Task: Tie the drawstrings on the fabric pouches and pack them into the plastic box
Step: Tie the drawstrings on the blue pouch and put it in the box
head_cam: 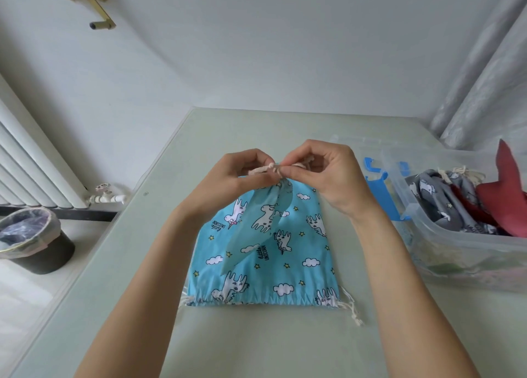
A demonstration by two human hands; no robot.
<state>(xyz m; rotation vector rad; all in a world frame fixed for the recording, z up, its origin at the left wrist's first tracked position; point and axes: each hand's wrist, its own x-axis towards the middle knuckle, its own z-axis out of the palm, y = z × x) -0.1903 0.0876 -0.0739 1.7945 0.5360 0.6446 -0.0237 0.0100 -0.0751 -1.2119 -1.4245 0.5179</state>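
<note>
A blue unicorn-print pouch [296, 252] lies flat on the table [256, 343], its gathered mouth toward me, with cream cords [352, 310] at both near corners. A second blue pouch [256, 226] is lifted over it, bunched at the top. My left hand [242, 175] and my right hand [325, 172] pinch its cream drawstring [271, 169] between fingertips, close together, above the far edge of the flat pouch. The clear plastic box [456, 235] stands to the right, holding grey and red pouches [462, 203].
A clear lid with blue clips [379, 186] lies behind and left of the box. On the floor at left stands a lined waste bin [31, 238] below a white radiator [34, 161]. A curtain [484, 72] hangs at the far right.
</note>
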